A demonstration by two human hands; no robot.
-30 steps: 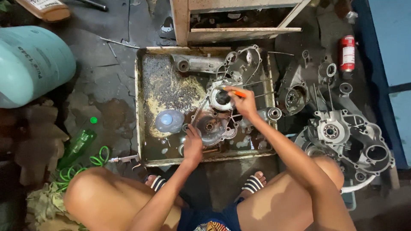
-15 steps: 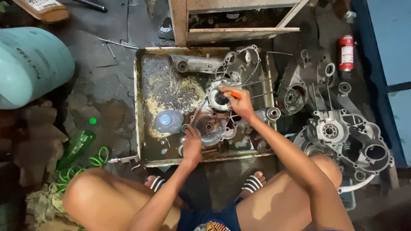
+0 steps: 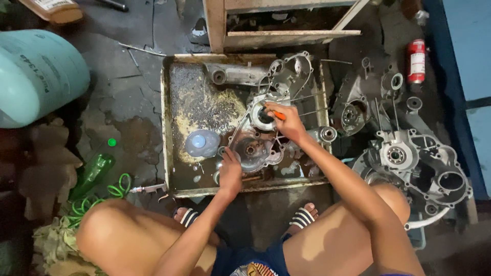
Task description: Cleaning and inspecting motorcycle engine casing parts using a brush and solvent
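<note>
Both hands at work on an engine case half in a metal wash tray.

The right hand is closed around an orange-handled tool, its tip set at the round bore of the engine case half; the tool's working end is too small to identify, possibly a brush or a driver. The left hand rests against the lower edge of the same case half, fingers curled on its rim, steadying it. The case half lies tilted in the right part of the shallow metal tray, which holds dirty liquid. A clear round lid lies in the tray just left of the casting. A second casting leans at the tray's far edge. Outside the tray, to the right, lie further crankcase parts and a red canister. A green bottle lies well left of the tray.
</note>
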